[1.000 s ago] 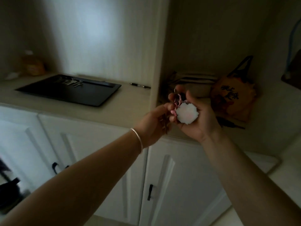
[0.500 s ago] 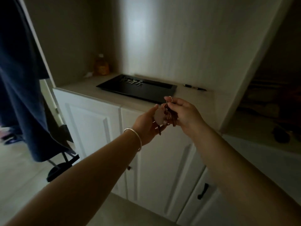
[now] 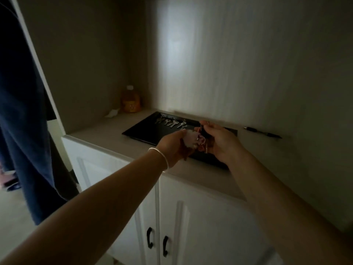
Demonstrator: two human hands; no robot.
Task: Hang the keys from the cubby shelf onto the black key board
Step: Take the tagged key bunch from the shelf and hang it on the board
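Note:
The black key board [image 3: 145,131] lies flat on the beige counter, with several silver keys [image 3: 171,122] in a row near its far edge. Both my hands hover over its near right part and share one key bunch [image 3: 199,139] with a pale flower-shaped tag and metal rings. My left hand [image 3: 172,146], a silver bangle on its wrist, grips the tag end. My right hand [image 3: 219,142] pinches the rings and keys. The keys in the bunch are mostly hidden by my fingers.
An orange bottle [image 3: 130,100] and a small white scrap [image 3: 112,113] stand in the counter's back left corner. A black pen [image 3: 262,132] lies at the right by the wall. White cabinet doors with black handles [image 3: 150,237] are below. A dark blue garment [image 3: 21,111] hangs at the left.
I have turned left from the cubby with the bags to the counter. Both hands carried the key bunch along and now hold it over the black board.

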